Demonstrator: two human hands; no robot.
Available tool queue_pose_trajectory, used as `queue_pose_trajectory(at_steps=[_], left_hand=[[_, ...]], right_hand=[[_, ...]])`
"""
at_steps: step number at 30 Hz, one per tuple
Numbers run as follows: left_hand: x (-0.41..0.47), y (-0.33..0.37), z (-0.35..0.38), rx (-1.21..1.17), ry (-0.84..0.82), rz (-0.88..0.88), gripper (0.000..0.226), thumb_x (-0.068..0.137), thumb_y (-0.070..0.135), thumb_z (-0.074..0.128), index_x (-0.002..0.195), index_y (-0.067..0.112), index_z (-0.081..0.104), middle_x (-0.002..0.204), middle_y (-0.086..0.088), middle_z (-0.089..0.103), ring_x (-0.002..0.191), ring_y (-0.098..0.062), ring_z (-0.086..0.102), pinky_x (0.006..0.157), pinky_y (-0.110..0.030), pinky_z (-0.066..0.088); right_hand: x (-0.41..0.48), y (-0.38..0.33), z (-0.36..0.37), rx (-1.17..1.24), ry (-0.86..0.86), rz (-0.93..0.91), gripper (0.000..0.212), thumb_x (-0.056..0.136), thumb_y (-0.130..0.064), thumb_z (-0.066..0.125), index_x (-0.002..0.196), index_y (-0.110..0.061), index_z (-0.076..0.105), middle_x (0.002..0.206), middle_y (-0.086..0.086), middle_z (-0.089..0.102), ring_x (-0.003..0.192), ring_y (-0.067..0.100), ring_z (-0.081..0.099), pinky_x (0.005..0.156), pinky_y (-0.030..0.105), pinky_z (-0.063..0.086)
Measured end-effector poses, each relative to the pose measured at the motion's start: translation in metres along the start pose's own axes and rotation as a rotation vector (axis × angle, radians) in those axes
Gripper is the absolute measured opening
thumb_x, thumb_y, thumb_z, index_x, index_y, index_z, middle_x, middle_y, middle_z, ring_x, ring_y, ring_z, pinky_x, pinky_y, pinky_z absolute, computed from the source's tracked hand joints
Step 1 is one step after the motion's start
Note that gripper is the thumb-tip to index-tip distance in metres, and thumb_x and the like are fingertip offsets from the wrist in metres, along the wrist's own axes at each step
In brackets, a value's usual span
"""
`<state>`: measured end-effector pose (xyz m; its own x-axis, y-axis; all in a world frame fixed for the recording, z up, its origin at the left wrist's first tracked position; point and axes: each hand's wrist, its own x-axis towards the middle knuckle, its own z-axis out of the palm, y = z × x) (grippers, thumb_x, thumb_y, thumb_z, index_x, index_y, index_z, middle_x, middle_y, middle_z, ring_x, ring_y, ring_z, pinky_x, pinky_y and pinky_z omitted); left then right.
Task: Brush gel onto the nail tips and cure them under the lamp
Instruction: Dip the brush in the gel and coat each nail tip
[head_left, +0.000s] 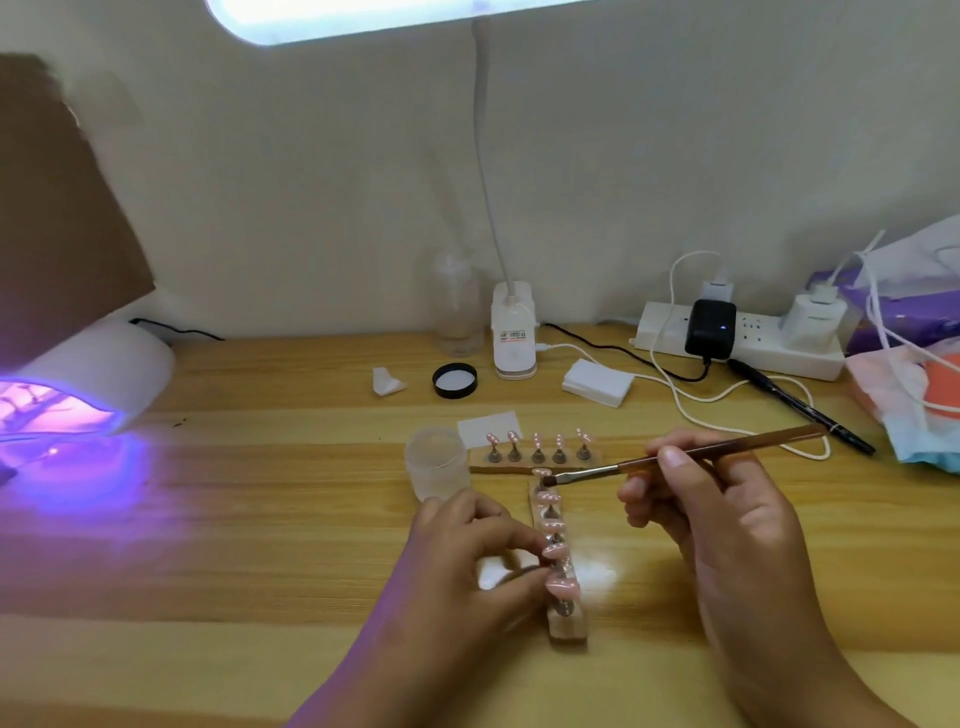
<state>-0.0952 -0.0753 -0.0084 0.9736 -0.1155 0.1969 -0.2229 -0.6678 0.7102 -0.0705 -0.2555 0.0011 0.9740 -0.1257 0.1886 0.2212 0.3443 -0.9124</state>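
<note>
Your right hand pinches the brush, bristles touching the far tip on the near holder. Your left hand pinches that holder midway, fingers curled. And the lamp glows purple, far left.

Both arms reach forward. The left hand curls its fingers round the nail stand; the right hand pinches a brush.
</note>
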Motion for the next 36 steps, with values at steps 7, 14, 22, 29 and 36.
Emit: queue_pose_trajectory(at_steps=[7, 14, 22, 29, 36], left_hand=[[0.003, -0.001, 0.006, -0.01, 0.106, -0.04, 0.017, 0.071, 0.045, 0.077, 0.06, 0.044, 0.065, 0.091, 0.024, 0.057, 0.095, 0.003, 0.047, 0.07, -0.006, 0.033], [-0.011, -0.008, -0.015, -0.222, 0.26, -0.087, 0.014, 0.071, 0.054, 0.071, 0.079, 0.042, 0.073, 0.092, 0.019, 0.06, 0.08, 0.002, 0.054, 0.071, -0.019, 0.052], [-0.008, -0.004, -0.032, -1.045, 0.523, -0.336, 0.023, 0.051, 0.037, 0.077, 0.072, 0.028, 0.078, 0.08, -0.009, 0.076, 0.071, -0.015, 0.074, 0.049, -0.013, 0.05], [-0.013, 0.001, -0.015, -1.072, 0.495, -0.268, 0.03, 0.057, 0.035, 0.073, 0.084, 0.023, 0.08, 0.082, -0.005, 0.076, 0.076, -0.01, 0.072, 0.058, -0.013, 0.052], [-0.015, 0.006, -0.017, -0.971, 0.608, -0.209, 0.021, 0.068, 0.042, 0.066, 0.083, 0.034, 0.077, 0.088, 0.008, 0.074, 0.077, -0.005, 0.068, 0.062, -0.016, 0.053]], right_hand=[[0.0, 0.001, 0.0, -0.007, -0.024, -0.009, 0.029, 0.074, -0.031, 0.062, 0.093, -0.01, 0.063, 0.067, 0.011, 0.068, 0.062, 0.016, 0.064, 0.059, 0.021, 0.055], [0.003, 0.005, -0.004, -0.023, -0.017, -0.022, 0.024, 0.07, -0.035, 0.063, 0.087, -0.02, 0.069, 0.066, 0.01, 0.067, 0.061, 0.016, 0.063, 0.057, 0.021, 0.054], [0.005, 0.01, -0.005, -0.092, -0.084, -0.124, 0.015, 0.076, -0.025, 0.06, 0.085, -0.026, 0.072, 0.063, 0.004, 0.06, 0.056, 0.012, 0.054, 0.05, 0.017, 0.047], [0.004, 0.011, -0.008, -0.116, -0.144, -0.119, 0.029, 0.087, -0.022, 0.046, 0.092, -0.022, 0.075, 0.076, 0.009, 0.066, 0.065, 0.014, 0.059, 0.055, 0.018, 0.048], [-0.004, 0.008, -0.002, -0.213, -0.151, -0.174, 0.022, 0.088, -0.022, 0.054, 0.094, -0.025, 0.075, 0.072, 0.002, 0.062, 0.065, 0.011, 0.054, 0.059, 0.017, 0.048]])
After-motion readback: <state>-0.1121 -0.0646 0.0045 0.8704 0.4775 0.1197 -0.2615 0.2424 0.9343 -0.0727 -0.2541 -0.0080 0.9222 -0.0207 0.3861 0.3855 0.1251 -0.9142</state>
